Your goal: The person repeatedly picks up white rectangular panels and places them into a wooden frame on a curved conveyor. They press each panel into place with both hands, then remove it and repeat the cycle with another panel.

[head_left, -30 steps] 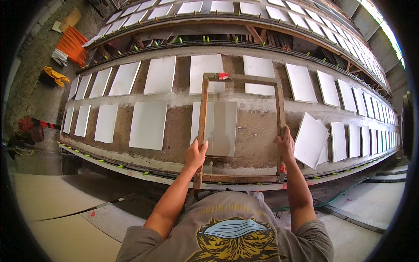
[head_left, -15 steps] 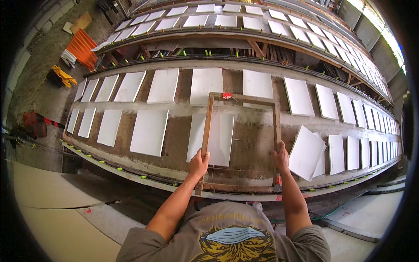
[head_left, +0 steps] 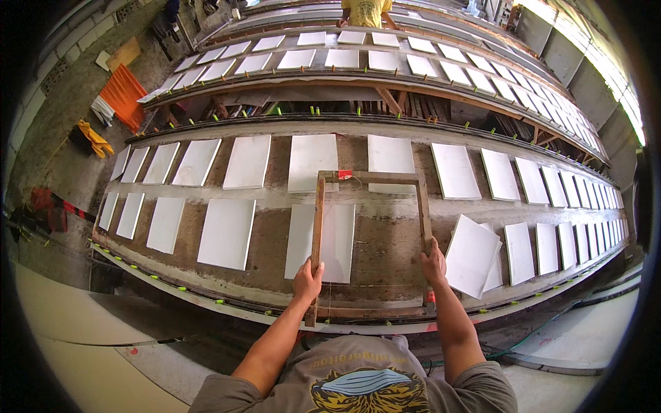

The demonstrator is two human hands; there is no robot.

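I hold a rectangular wooden frame [head_left: 385, 178] over the long brown table. My left hand [head_left: 306, 281] is closed on its left rail, and my right hand [head_left: 434, 265] grips the right rail. A red tag [head_left: 345, 175] sits on the far rail. Part of a white sheet [head_left: 299, 237] shows through the left side of the frame. Just right of my right hand, a tilted white sheet [head_left: 471, 256] overlaps another one. The far rail crosses the near ends of two sheets in the back row.
Rows of white sheets [head_left: 248, 162] cover the long table [head_left: 275, 196], with green clips [head_left: 219, 301] along its edges. A second table [head_left: 275, 87] bearing sheets stands beyond, where a person in a yellow shirt [head_left: 367, 12] is. Orange corrugated material [head_left: 122, 96] lies at the far left.
The view has tilted up and slightly right, bringing the person in yellow into sight at the top. Both hands keep their grip on the frame, which lies nearly the same over the table.
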